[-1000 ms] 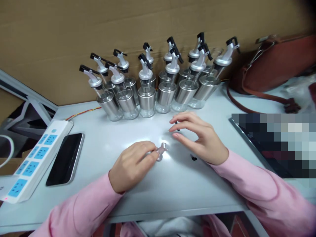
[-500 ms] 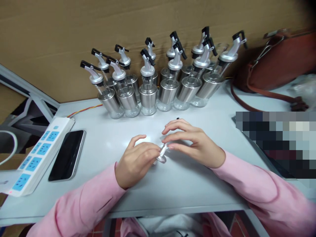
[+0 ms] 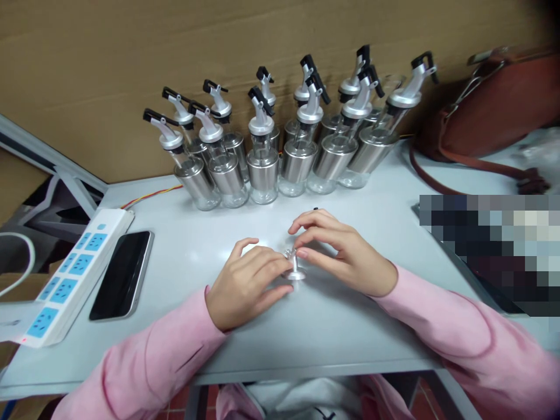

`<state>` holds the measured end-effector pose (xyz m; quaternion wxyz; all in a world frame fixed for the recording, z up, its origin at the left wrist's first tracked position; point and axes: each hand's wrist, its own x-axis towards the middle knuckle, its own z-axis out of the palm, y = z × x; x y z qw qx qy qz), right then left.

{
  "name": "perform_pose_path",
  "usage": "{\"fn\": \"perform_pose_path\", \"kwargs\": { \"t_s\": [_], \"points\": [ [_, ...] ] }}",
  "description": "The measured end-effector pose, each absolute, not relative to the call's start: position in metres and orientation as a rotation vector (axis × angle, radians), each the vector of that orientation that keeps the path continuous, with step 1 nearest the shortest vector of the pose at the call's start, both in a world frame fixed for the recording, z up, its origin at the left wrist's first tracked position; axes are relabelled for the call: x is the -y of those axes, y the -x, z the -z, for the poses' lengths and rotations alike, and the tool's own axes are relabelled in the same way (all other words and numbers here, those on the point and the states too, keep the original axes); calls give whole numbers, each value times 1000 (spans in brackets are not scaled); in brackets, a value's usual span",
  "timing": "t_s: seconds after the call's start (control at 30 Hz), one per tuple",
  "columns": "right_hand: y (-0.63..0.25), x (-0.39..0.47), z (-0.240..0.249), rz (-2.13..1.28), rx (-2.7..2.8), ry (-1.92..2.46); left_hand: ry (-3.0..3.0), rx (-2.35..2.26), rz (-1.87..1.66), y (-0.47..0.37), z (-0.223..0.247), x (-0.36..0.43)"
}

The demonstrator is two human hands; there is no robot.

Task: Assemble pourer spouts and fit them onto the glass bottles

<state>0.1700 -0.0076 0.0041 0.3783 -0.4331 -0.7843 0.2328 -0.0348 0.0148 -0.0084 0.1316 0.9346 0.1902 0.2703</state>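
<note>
A silver pourer spout is upright over the table in front of me, its round flange at the bottom. It has no black lever like those on the bottles. At its upper end, the thumb and index finger of my right hand close on it, the other fingers loosely curved. My left hand is beside it, thumb apart from the fingers. The left fingertips overlap the spout's left side, and whether they press on it I cannot tell. Behind stand several glass-and-steel oil bottles with silver pourers and black levers.
On the left lie a black phone and a white power strip. A brown leather bag with its strap is at the back right. A dark, partly pixelated item lies at the right. Cardboard rises behind the bottles.
The pourer spout has turned from tilted to upright. My left thumb has come away from the fingers, and my right thumb and index finger have closed at the spout's top.
</note>
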Motion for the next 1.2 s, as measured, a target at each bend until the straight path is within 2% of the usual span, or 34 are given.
{"fn": "perform_pose_path", "kwargs": {
  "t_s": [0.57,0.63,0.8,0.87,1.2],
  "points": [
    [-174,5,-8,-605,1947,1139,-2672,-634,-851,32,9,-12],
    [-181,3,-11,-698,1984,1150,-2675,-638,-855,32,10,-13],
    [-212,-1,-16,-1298,2211,1343,-2660,-645,-859,31,10,-13],
    [-222,-1,-16,-1411,2277,1372,-2651,-647,-868,31,9,-12],
    [-223,-1,-7,-1441,2246,1514,-2637,-659,-892,31,9,-12]
  ]
}}
